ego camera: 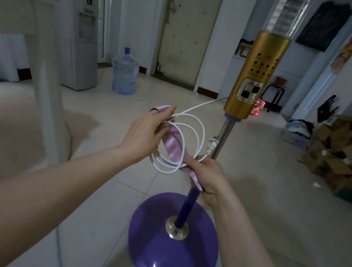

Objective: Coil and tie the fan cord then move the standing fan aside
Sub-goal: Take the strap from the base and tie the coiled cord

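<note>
The standing fan has a gold control column (255, 76), a steel and purple pole, and a round purple base (159, 250) on the floor right below me. Its white cord (200, 135) runs from the column into several loops held in front of the pole, the plug (212, 145) hanging by the pole. A pink ribbon (172, 147) crosses the coil. My left hand (147, 130) grips the top of the coil and one ribbon end. My right hand (207, 175) pinches the coil's lower side and the other ribbon end.
A white table leg (43, 90) stands at left, with a water dispenser (83, 38) and a blue water jug (125, 72) behind it. Cardboard boxes (338, 162) pile up at right. A door (187, 31) and a small stool (275, 95) are at the back.
</note>
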Tool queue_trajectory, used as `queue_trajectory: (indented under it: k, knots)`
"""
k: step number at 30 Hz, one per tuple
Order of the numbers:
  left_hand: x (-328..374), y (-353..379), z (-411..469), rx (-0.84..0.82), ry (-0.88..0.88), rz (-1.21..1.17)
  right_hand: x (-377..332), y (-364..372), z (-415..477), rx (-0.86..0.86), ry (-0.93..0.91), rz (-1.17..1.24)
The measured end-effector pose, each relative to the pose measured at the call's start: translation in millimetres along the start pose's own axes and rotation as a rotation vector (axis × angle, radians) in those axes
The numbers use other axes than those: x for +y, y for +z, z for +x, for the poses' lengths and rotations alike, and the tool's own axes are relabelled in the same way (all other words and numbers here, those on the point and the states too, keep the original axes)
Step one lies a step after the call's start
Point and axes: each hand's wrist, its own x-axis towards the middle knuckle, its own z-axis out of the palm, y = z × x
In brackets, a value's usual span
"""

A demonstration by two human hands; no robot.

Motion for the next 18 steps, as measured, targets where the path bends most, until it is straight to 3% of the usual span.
queue_trajectory:
  k: [4, 8, 12, 15, 18]
  knots:
    - [5.3, 8.0, -4.3, 0.046, 0.012, 0.060, -7.8, 15.0, -3.9, -0.011, -0.001, 0.141]
    - [2.5, 13.0, 1.0, 0.072, -0.003, 0.137, -13.2, 12.6, -3.6, -0.018, 0.114, 0.332]
    - [1.3, 9.6, 4.5, -0.002, 0.005, 0.122, -13.4, 9.5, -5.5, -0.060, -0.036, 0.177]
    - [1.5, 10.4, -1.6, 0.060, 0.090, 0.200, -13.6, 11.2, -2.3, 0.071, 0.000, 0.183]
    - [1.7, 11.1, -5.7, 0.100, 0.105, 0.152, -14.6, 14.2, 0.8, 0.069, 0.052, 0.198]
